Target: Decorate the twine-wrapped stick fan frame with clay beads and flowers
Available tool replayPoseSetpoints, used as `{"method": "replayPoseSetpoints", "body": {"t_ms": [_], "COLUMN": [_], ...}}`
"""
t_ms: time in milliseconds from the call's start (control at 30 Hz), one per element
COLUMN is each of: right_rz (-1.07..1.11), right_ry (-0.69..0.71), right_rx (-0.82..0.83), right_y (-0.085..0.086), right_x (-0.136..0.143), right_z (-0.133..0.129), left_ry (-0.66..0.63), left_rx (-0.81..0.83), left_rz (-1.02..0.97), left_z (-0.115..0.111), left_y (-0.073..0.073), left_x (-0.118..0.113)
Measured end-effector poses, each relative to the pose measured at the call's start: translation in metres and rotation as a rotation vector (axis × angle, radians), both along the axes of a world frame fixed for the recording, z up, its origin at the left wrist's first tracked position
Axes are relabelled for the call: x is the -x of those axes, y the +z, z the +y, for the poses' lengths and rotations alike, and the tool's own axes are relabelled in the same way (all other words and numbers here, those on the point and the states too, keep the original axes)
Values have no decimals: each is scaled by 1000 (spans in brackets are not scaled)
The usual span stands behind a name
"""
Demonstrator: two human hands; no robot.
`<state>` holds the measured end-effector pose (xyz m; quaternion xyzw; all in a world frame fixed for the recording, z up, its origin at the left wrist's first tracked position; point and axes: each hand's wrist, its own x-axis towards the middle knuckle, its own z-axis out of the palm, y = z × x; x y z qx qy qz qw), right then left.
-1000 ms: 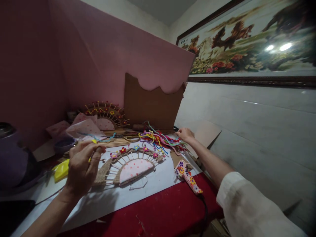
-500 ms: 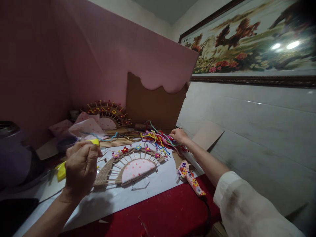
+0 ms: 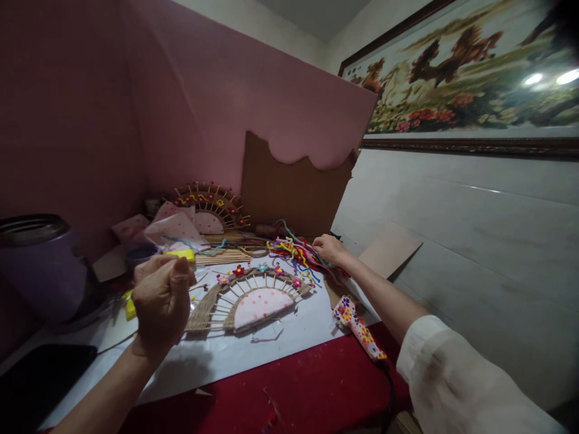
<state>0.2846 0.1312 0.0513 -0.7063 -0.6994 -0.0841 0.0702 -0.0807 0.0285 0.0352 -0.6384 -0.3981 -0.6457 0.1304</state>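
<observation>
My left hand (image 3: 163, 298) is raised over the left side of the white sheet (image 3: 226, 361), its fingers closed round a yellow-handled tool (image 3: 184, 255), which is mostly hidden. My right hand (image 3: 329, 248) reaches to the right edge of a tangled heap of colourful fuzzy stems (image 3: 296, 253); its fingertips are partly hidden among them. Between the hands lies a twine-wrapped fan (image 3: 203, 310) with thin stick ribs, a pink dotted half-round centre (image 3: 262, 306) and several small flowers along its top edge. A flower-patterned glue gun (image 3: 357, 328) rests right of the fan.
A second decorated fan (image 3: 210, 211) stands at the back, beside pink dotted cloth (image 3: 174, 229). Thin sticks (image 3: 217, 258) and scissors (image 3: 253, 252) lie before it. Brown cardboard (image 3: 292, 193) leans behind. A purple container (image 3: 43, 271) stands left, near a black flat object (image 3: 45, 380).
The whole view has shifted, so things appear further right. My left hand stays closed and raised, and my right hand remains at the fuzzy stems.
</observation>
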Motion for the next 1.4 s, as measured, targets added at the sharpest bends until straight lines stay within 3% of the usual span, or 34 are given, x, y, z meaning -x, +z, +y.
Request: {"method": "replayPoseSetpoints", "body": {"t_ms": [333,1400], "right_rz": [-93,-130], "right_ry": [44,120], "right_rx": [-114,-140], "right_y": [5,2], "right_x": [8,37], "right_z": [-1,-4], "left_ry": [68,109], "left_rx": [21,31], "left_rz": [-5,-13], "left_z": [1,-1], "left_y": [-3,0], "left_x": [-1,-1]}}
